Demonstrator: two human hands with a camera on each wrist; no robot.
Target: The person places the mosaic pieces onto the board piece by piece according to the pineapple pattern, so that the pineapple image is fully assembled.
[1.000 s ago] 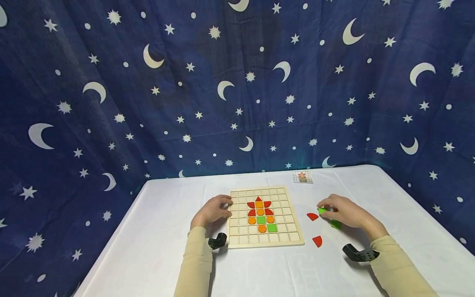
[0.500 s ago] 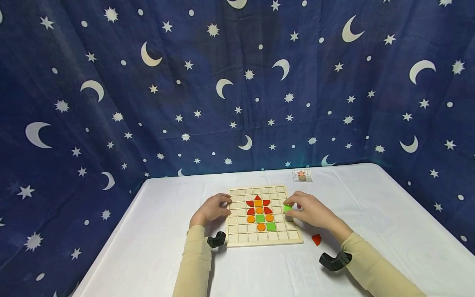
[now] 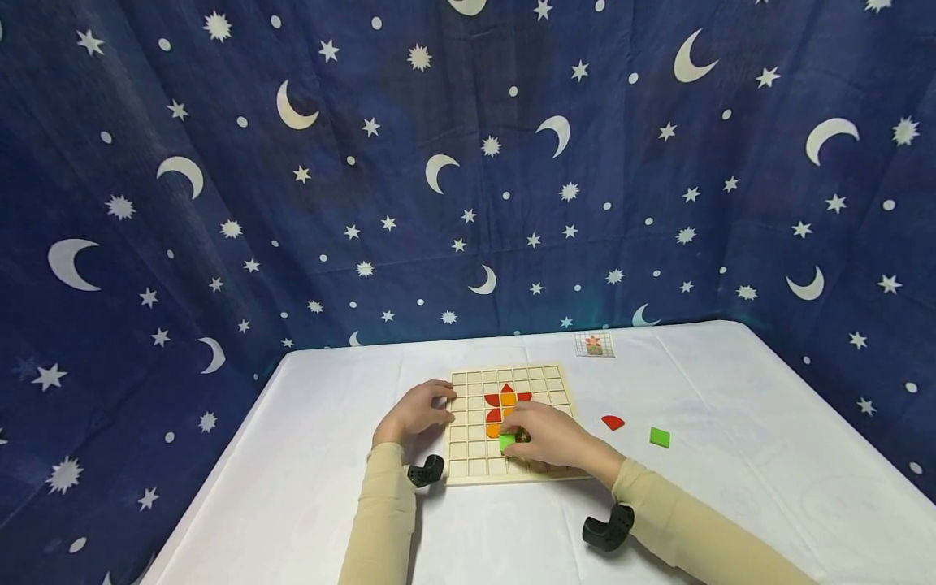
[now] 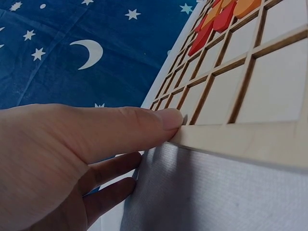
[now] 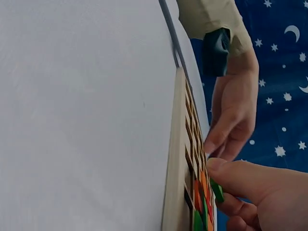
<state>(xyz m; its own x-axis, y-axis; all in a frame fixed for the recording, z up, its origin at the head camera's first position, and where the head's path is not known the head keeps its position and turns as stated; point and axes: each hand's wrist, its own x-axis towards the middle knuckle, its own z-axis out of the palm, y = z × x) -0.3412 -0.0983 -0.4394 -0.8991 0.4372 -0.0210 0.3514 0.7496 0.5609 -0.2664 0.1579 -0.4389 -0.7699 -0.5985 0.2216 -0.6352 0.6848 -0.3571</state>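
Observation:
My left hand (image 3: pixel 420 413) rests at the left edge of a wooden grid board (image 3: pixel 468 466). In the left wrist view its straight thumb (image 4: pixel 144 121) touches the board's pale rim, with other fingers lower beside it. Over the lower middle of the board, my right hand (image 3: pixel 552 432) pinches a green square tile (image 3: pixel 507 443) between thumb and fingers. The same green tile (image 5: pixel 218 192) shows tilted in the right wrist view. Red petal-shaped tiles (image 3: pixel 493 415) and an orange square tile (image 3: pixel 508 399) lie in the grid. My right hand hides part of the pattern.
Right of the board lie a loose red quarter-round tile (image 3: pixel 613 422) and a green square tile (image 3: pixel 660 437). A small pattern card (image 3: pixel 595 344) lies near the far edge of the white table (image 3: pixel 351 406). Behind hangs a dark blue curtain (image 3: pixel 395 309).
My right hand has picked up a green tile from the right side of the table and carried it left over the board. My left hand has stayed at the board's edge.

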